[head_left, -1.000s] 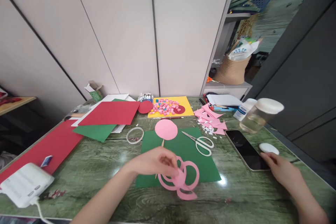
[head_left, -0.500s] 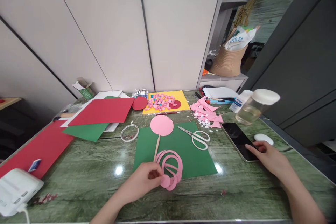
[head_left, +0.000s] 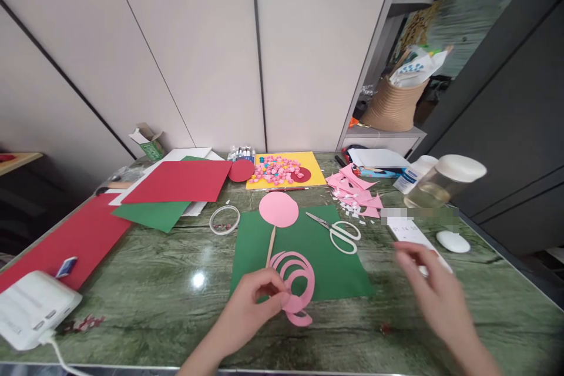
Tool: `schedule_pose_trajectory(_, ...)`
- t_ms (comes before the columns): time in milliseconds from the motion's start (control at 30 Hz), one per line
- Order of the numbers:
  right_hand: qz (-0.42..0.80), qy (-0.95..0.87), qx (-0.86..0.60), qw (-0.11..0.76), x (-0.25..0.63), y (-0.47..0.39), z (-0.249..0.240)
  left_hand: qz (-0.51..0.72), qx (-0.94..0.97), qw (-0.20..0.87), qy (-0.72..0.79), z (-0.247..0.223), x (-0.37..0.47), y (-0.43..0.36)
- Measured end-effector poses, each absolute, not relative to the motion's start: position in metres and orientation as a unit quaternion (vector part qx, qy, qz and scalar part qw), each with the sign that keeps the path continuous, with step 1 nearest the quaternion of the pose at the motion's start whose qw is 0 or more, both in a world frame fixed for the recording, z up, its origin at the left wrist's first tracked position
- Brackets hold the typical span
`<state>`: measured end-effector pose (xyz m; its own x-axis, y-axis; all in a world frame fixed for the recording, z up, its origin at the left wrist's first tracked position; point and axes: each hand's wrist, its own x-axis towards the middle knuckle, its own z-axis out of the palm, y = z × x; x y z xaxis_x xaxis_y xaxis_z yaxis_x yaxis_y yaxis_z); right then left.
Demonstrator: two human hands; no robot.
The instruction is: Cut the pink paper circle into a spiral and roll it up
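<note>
A pink paper spiral (head_left: 308, 276) hangs from my left hand (head_left: 259, 299), its end pinched between thumb and fingers over the near edge of a green paper sheet (head_left: 339, 282). A pale, pointed wooden stick (head_left: 272, 244) lies just beyond those fingers, its tip close to a pink paper circle (head_left: 279, 209). White-handled scissors (head_left: 343, 237) rest on the green sheet with their blades slightly apart. My right hand (head_left: 436, 294), a little blurred, is raised with its fingers apart and empty, over the near end of a phone (head_left: 412, 235) whose screen is lit.
Pink paper scraps (head_left: 352, 188) lie behind the scissors. Small pink balls (head_left: 277, 169) cover a yellow sheet (head_left: 311, 161). A tape roll (head_left: 212, 223), red sheets (head_left: 176, 179) and a white charger (head_left: 35, 308) are leftward. A lidded jar (head_left: 434, 188) stands at right, near a white oval object (head_left: 453, 241).
My right hand has lifted off the phone and moved slightly left; its dark screen is now bright. The spiral, still in my left hand, has shifted shape. The view has turned slightly left.
</note>
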<state>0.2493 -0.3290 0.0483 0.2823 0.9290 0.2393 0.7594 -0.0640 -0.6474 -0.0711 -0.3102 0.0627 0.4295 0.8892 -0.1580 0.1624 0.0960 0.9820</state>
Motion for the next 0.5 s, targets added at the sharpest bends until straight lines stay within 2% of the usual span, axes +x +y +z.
schedule_pose_trajectory(67,0.206,-0.677,-0.607,0.361,0.209,-0.334,0.053,0.326,0.592,0.594,0.436,0.063,-0.066,-0.314)
schedule_pose_trajectory(133,0.204,-0.747,-0.513,0.371,0.175,-0.340,0.059,0.350,0.588,0.572,0.452,0.059,-0.061,-0.316)
schedule_pose_trajectory(233,0.090,-0.813,-0.426,0.387,0.142,-0.342,0.067,0.386,0.557,0.560,0.477,0.053,-0.053,-0.313)
schedule_pose_trajectory(367,-0.029,-0.865,-0.358,0.349,0.123,-0.326,0.078,0.420,0.511,0.582,0.472,0.057,-0.050,-0.300)
schedule_pose_trajectory(500,-0.062,-0.874,-0.334,0.347,0.122,-0.303,0.086,0.427,0.506,0.596,0.453,0.070,-0.054,-0.285)
